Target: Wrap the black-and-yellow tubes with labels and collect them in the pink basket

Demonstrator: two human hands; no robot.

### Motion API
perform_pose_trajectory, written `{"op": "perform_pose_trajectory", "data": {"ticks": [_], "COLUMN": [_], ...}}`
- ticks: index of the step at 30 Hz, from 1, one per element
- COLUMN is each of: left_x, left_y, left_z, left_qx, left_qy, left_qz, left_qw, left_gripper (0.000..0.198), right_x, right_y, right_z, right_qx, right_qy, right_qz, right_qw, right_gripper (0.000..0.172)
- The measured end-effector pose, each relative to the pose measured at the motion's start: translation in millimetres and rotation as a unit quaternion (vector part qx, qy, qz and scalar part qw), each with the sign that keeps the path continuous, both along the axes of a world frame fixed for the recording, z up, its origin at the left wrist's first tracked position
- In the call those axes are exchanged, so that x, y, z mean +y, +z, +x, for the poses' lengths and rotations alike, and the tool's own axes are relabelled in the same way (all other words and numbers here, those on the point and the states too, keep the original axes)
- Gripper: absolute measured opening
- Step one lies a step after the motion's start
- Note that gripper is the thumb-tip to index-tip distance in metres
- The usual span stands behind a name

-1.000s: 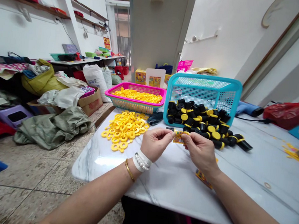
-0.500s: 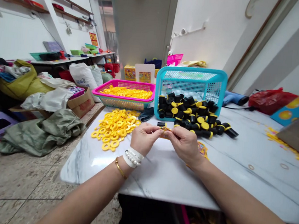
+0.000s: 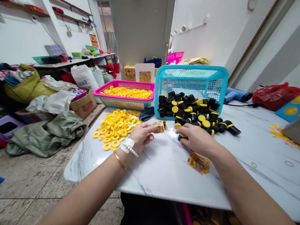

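My left hand [image 3: 141, 136] pinches a small yellow printed label [image 3: 159, 128] by its left end, above the marble-patterned table. A black cylinder with a yellow end [image 3: 164, 124] shows right behind that label; whether it touches the label I cannot tell. Over to the right, my right hand [image 3: 200, 139] closes its thumb and fingers round a black plastic cylinder with a yellow cap [image 3: 182, 135], mostly covered by the fingers. Beneath my right wrist lies a small stack of printed labels [image 3: 198, 163]. Many more black cylinders with yellow caps [image 3: 190, 108] spill from a tipped turquoise basket [image 3: 193, 67].
Yellow plastic rings [image 3: 116, 127] are heaped on the table's left. Behind them stands a pink-rimmed basket [image 3: 123, 98] of yellow parts. A dark cloth [image 3: 146, 114] lies between the baskets. At right are a blue tool [image 3: 237, 95] and a red plastic bag [image 3: 276, 95].
My hands, together at a label before, have moved apart. The left keeps a label; the right has gone right to a black cylinder, and the label stack is now uncovered.
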State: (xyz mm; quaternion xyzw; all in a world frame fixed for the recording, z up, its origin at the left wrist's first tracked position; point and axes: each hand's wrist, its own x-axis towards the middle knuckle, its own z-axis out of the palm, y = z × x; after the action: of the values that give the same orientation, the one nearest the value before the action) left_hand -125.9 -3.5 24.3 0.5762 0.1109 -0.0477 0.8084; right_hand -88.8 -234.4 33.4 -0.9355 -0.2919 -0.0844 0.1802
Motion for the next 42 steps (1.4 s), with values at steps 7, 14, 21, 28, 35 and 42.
{"op": "perform_pose_trajectory", "data": {"ticks": [7,14,21,28,35,42], "left_x": [1.1,1.5,3.1,3.1,3.1,1.9], "left_y": [4.4,9.4,6.1,0.2,-0.8,-0.4], "left_z": [2.3,1.5,1.7,5.7,5.0,3.2], "left_qx": [0.073,0.097,0.078,0.076,0.058,0.045], "left_qy": [-0.062,-0.087,-0.098,-0.117,-0.098,-0.095], "left_qz": [-0.083,-0.192,-0.234,-0.228,-0.231,-0.198], "left_qw": [0.992,0.973,0.964,0.964,0.966,0.975], "left_gripper": [0.012,0.009,0.009,0.011,0.007,0.005], "right_x": [17.0,34.5,41.4,42.5,41.9,40.6], "right_y": [7.9,2.6,1.9,-3.2,-10.8,-14.1], "right_z": [-8.8,-16.7,-19.0,-21.4,-26.5,-27.7], "right_qx": [0.265,0.270,0.270,0.216,0.169,0.152], "right_qy": [0.031,0.028,-0.024,0.012,0.033,0.048], "right_qz": [0.481,0.538,0.543,0.536,0.464,0.428], "right_qw": [0.836,0.798,0.795,0.816,0.869,0.890], "right_gripper": [0.042,0.040,0.039,0.035,0.027,0.025]}}
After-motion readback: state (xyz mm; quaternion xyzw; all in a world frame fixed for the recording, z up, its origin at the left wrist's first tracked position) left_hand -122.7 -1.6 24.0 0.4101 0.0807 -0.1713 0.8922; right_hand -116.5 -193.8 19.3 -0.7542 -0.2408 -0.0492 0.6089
